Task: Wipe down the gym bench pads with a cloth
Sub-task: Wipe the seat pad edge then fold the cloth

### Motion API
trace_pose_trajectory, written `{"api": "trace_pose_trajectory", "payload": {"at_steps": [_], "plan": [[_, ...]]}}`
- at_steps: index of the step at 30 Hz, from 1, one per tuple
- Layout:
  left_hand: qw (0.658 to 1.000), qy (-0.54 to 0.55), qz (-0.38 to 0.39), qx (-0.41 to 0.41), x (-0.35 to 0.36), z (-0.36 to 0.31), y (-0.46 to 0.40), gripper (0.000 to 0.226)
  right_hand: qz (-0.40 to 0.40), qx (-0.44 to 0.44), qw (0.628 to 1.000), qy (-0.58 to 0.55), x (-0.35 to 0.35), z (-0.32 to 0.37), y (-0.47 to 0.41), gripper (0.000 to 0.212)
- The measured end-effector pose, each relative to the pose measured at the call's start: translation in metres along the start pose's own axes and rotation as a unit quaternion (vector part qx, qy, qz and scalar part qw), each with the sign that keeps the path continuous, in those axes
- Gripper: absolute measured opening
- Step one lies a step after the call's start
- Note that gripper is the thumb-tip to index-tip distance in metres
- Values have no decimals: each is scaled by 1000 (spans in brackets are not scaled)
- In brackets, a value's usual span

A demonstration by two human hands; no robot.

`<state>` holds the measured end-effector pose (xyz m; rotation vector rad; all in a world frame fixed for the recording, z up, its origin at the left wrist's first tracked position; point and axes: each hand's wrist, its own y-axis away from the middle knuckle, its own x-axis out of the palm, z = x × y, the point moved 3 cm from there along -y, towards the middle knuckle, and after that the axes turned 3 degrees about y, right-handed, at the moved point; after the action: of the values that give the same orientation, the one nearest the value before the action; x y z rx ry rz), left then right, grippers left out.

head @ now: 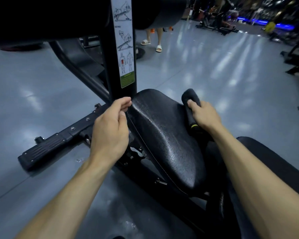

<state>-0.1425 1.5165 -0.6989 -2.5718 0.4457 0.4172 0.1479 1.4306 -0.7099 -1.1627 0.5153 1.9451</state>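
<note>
A: While our right hand (204, 116) grips the dark cloth (192, 109), fingers curled over it, we press it on the far right edge of the black seat pad (164, 135).

B: And our left hand (110, 130)? We see it at the pad's left edge, fingers loosely bent, the fingertips touching the rim. We cannot tell whether it pinches the rim or only rests there.

A: So the pad lies between our two hands, its surface glossy and textured. The cloth is folded into a thick roll, and a small yellow-green tag shows near our right wrist.

B: Just beyond our left hand stands a black upright post (114, 66) carrying an instruction sticker (124, 42) with exercise drawings. Left of that hand, a black footrest bar (47, 149) stretches across the grey floor (214, 69).

A: Below our right forearm we see another black pad (274, 163). Well beyond both hands, a person's feet in white sandals (152, 45) stand on the floor.
</note>
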Motion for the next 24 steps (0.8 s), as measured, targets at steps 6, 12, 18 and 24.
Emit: {"api": "trace_pose_trajectory", "payload": {"at_steps": [6,12,18,24], "plan": [[995,6,84,50,27,-25,21,43,-61,86,990,-95,-20,-49,49,61],[990,18,135,32,40,-42,48,37,-51,165,916,-361,-51,-63,139,41],[976,37,206,58,59,-93,92,30,19,218,689,-691,-89,-74,262,38],[873,185,449,36,92,-175,162,25,5,199,693,-692,-167,-103,362,48]]}}
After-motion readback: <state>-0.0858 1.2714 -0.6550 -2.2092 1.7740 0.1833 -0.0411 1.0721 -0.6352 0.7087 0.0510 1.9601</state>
